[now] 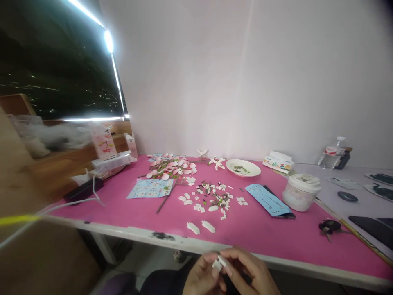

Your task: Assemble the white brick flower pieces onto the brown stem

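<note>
Beyond the hands, loose pieces crowd the tabletop.

Both my hands low centre frame, just off table edge. Left hand, right hand angled inward, fingertips meeting, thumbs and index fingers pinched, other fingers curled. Wrists at bottom edge.

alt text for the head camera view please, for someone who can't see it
Two bare hands, left and right, hold small white pieces at the near edge of a pink tabletop. Beyond lie scattered small parts, pink flowers, blue printed sheets, a white plate and a lidded tub.
</note>
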The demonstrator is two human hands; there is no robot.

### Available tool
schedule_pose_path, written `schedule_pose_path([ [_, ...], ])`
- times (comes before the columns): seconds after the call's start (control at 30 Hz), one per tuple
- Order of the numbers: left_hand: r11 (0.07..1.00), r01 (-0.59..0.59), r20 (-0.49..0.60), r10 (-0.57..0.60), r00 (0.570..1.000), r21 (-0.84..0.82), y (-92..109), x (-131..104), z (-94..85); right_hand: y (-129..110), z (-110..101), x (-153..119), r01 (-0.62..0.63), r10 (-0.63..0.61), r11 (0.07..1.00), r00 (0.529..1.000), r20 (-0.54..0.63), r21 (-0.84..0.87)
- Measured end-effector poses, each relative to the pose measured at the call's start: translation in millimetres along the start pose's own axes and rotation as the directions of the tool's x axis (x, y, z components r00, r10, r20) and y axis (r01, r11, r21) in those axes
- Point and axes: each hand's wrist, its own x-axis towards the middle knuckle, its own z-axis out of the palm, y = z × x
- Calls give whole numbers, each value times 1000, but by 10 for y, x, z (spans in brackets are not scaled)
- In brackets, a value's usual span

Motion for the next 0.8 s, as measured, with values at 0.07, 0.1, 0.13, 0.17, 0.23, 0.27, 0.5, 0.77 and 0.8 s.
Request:
schedule_pose_path([
  [0.07,1000,-21,-24,21,999,-4,22,-23,27,15,1,-11,16,-16,1000,1000,-19,-13],
  [0.1,999,-34,-41,34,999,-8,29,-28,38,18,-1,-15,31,-32,999,999,-25,-22],
  [0.13,999,-47,-59,46,997,-11,34,-30,47,22,-4,-18,50,-51,998,998,-32,-37],
  [0.17,998,-60,-79,59,995,-14,37,-32,54,27,-8,-20,74,-76,996,996,-38,-54],
  [0.23,996,-83,-121,80,989,-19,39,-35,66,42,-14,-22,117,-120,990,992,-42,-84],
  [0.27,995,-92,-141,88,986,-22,40,-39,72,51,-16,-21,132,-137,987,990,-42,-92],
  [0.5,989,-148,-243,138,960,-22,62,-66,123,27,-6,-22,156,-159,983,987,-25,-95],
  [0.77,986,-164,-319,162,934,23,24,-63,48,66,-6,-43,209,-212,969,977,-11,-130],
  [0.8,986,-165,-320,165,933,28,16,-59,41,67,-5,-43,215,-218,967,976,-7,-136],
])
